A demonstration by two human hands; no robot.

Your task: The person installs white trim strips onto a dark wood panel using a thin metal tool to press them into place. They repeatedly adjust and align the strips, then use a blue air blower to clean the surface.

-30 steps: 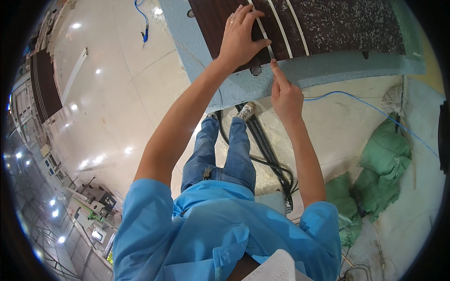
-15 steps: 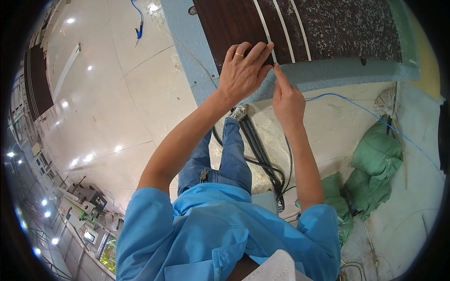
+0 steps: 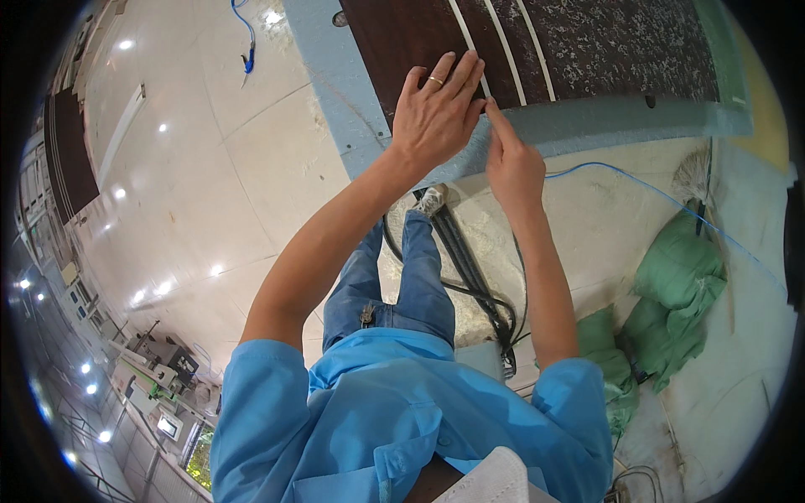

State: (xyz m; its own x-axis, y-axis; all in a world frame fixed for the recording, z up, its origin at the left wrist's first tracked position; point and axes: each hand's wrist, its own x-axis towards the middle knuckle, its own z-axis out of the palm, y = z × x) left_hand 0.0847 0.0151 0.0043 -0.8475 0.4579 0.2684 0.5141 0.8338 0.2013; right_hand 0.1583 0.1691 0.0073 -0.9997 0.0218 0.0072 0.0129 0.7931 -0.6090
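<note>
A dark brown wood-grain panel (image 3: 381, 54) lies on a grey-blue worktable (image 3: 323, 84), with three narrow white strips running across it. My left hand (image 3: 436, 113), a ring on one finger, rests on the panel with its fingers stretched along the leftmost white strip (image 3: 462, 25). At the near edge of the panel, my right hand (image 3: 515, 172) points its index finger at that strip's near end, close to my left thumb. Its other fingers are curled, and I see nothing held in them. Pale shavings (image 3: 629, 50) cover the panel's right part.
A blue air hose (image 3: 612, 169) curves to the right past green sacks (image 3: 679, 264) and a broom (image 3: 692, 172). Black hoses (image 3: 465, 260) lie on the floor by my feet. On the left floor are a blue air gun (image 3: 248, 60) and another dark panel (image 3: 67, 155).
My left hand has slid slightly farther along the strip, its fingers straighter than before. My right index fingertip stays at the near end. The view has shifted slightly.
</note>
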